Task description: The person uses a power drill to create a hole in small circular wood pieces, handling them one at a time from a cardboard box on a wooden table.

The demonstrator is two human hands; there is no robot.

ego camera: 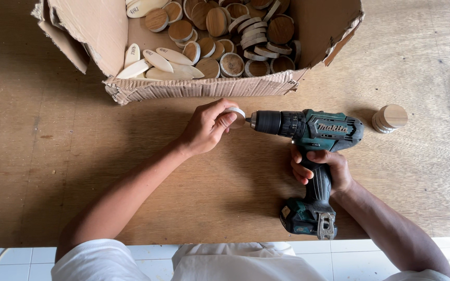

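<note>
At the far left the brown wooden counter [37, 171] lay bare, and the person's left forearm crossed it from the white sleeve near the bottom edge. Behind it stood a torn cardboard box [95, 31], one wall flattened, holding pale oval wooden pieces [160, 61] on its left side and a heap of round wooden discs [235, 31] on its right. Just in front of the box, the left hand [204, 127] was raised off the counter, its fingers [219, 110] curled and pinching a small round wooden disc [237, 115] by the rim, with the disc's face turned to the right. The tip of a teal and black cordless drill [311, 130] met that face, the drill lying level and pointing left. The right hand [323, 170] gripped the drill's handle, fingers [304, 171] wrapped tight around it above the battery pack. Farther right, well apart from the drill, a short stack of round wooden discs [389, 118] stood on the counter.
</note>
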